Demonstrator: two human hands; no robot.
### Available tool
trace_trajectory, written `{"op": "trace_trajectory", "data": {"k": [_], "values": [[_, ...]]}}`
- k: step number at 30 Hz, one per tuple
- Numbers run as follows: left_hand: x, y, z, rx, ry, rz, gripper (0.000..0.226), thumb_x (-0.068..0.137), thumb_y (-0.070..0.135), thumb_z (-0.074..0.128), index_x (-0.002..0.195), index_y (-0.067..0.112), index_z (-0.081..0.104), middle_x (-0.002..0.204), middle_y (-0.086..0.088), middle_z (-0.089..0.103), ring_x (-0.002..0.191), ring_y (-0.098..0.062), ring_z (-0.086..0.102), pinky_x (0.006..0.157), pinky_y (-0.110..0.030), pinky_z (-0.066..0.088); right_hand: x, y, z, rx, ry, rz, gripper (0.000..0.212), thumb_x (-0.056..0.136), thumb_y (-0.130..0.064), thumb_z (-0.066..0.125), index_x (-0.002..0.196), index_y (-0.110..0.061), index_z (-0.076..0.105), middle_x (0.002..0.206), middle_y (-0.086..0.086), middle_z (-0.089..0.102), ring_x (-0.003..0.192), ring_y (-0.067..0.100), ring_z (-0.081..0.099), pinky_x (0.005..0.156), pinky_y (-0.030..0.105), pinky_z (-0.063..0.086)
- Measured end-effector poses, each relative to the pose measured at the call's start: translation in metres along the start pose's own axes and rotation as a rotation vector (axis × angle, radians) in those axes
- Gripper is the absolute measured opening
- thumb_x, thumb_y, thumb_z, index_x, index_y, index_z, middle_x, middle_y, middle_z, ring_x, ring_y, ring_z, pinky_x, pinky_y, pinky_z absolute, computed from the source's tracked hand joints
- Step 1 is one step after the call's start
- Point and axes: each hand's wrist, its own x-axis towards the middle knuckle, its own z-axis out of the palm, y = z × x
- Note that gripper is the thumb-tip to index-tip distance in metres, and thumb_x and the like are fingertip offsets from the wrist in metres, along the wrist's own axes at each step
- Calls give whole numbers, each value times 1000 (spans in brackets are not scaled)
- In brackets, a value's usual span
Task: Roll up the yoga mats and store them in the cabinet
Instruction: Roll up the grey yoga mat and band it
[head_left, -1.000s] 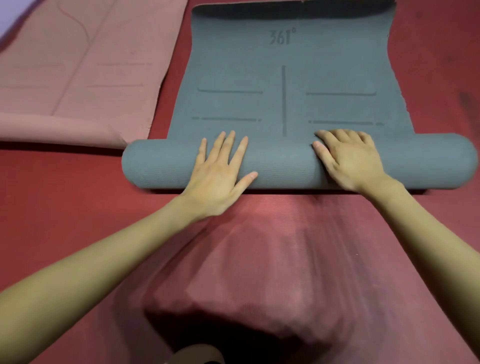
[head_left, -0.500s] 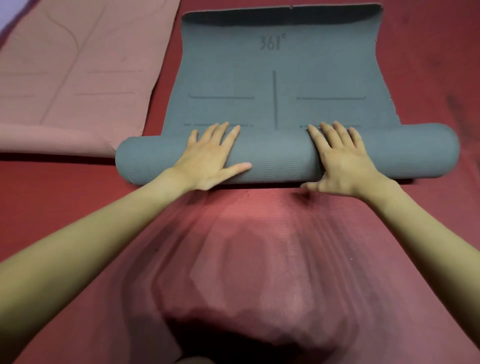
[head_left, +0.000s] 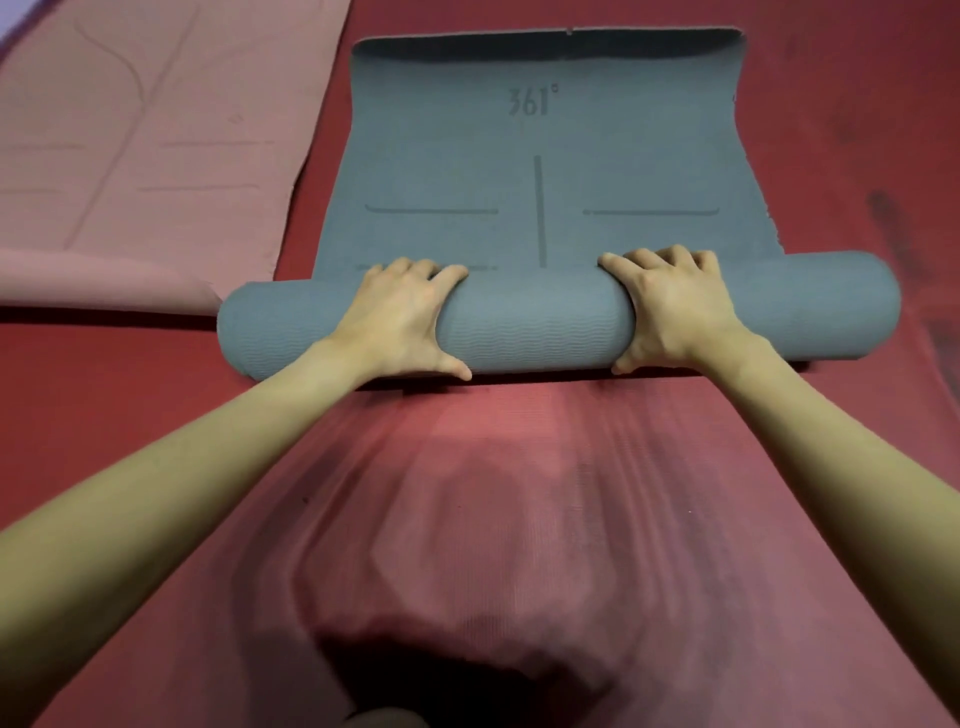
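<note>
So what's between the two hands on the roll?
Only bare grey roll, seen in the head view, between the left hand and right hand.

two bare forearms, no sleeves, hands ringless

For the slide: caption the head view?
Both hands, left and right, grip a half-rolled grey yoga mat.
</note>
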Motion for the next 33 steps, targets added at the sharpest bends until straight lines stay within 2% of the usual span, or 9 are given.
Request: {"op": "trace_trajectory", "data": {"k": [11, 16, 18, 21, 23, 25, 28, 30, 33], "values": [[-107, 27, 5, -77, -59, 41, 113, 43, 79, 73, 132, 12, 54, 121, -10, 64, 110, -33, 60, 96, -46, 48, -106, -35, 8, 93, -115, -7, 117, 35, -68, 81, 139, -36, 38, 128, -11, 52, 114, 26, 46, 91, 39, 29], [-117, 32, 5, -112, -58, 56, 110, 47, 68, 82, 134, 9, 52, 127, -11, 61, 116, -31, 57, 102, -43, 40, -110, -38, 5, 104, -200, -16, 117, 37, -66, 82, 140, -39, 32, 131, -11, 48, 119, 23, 43, 96, 38, 28], [-121, 37, 8, -90, -56, 76, 110, 59, 73, 71, 141, 7, 43, 137, -13, 52, 126, -32, 49, 110, -46, 33, -102, -37, 3, 119, -250, -12, 118, 37, -62, 85, 140, -40, 31, 131, -10, 47, 121, 22, 42, 98, 38, 28], [-126, 52, 13, -50, -63, 60, 107, 76, 84, 36, 150, 8, 29, 150, -15, 37, 139, -31, 33, 117, -51, 22, -87, -34, -4, 159, -339, -7, 117, 37, -59, 87, 138, -40, 32, 127, -9, 48, 120, 21, 41, 100, 38, 27], [-123, 56, 16, -49, -38, 20, 90, 88, 75, 20, 150, 11, 29, 151, -13, 37, 141, -29, 32, 117, -51, 20, -83, -32, -8, 189, -361, -19, 118, 37, -58, 87, 140, -37, 33, 128, -7, 49, 121, 21, 42, 103, 38, 27], [-112, 55, 17, -52, -23, -29, 77, 93, 63, 13, 148, 14, 34, 149, -12, 42, 139, -28, 36, 118, -50, 20, -84, -29, -10, 228, -334, -22, 117, 44, -54, 88, 144, -32, 31, 136, -5, 46, 127, 21, 40, 107, 37, 24], [-87, 47, 18, -41, -40, -75, 78, 91, 60, 4, 146, 19, 39, 147, -9, 45, 138, -25, 38, 118, -49, 15, -95, -26, -8, 285, -203, -29, 106, 62, -47, 83, 149, -25, 28, 151, -2, 34, 140, 19, 28, 114, 34, 16], [-70, 41, 18, -43, -38, -94, 81, 87, 61, -1, 144, 22, 42, 146, -6, 46, 138, -23, 37, 118, -49, 13, -102, -27, -3, 343, -111, -37, 88, 77, -47, 73, 150, -24, 28, 156, 0, 28, 145, 19, 20, 118, 35, 10], [-50, 33, 17, -38, -46, -116, 87, 83, 62, -8, 144, 24, 42, 146, -5, 45, 141, -23, 32, 117, -49, 10, -101, -30, 10, 412, 44, 6, 61, 94, -52, 46, 147, -23, 36, 154, -1, 33, 146, 19, 21, 118, 37, 7]]}}
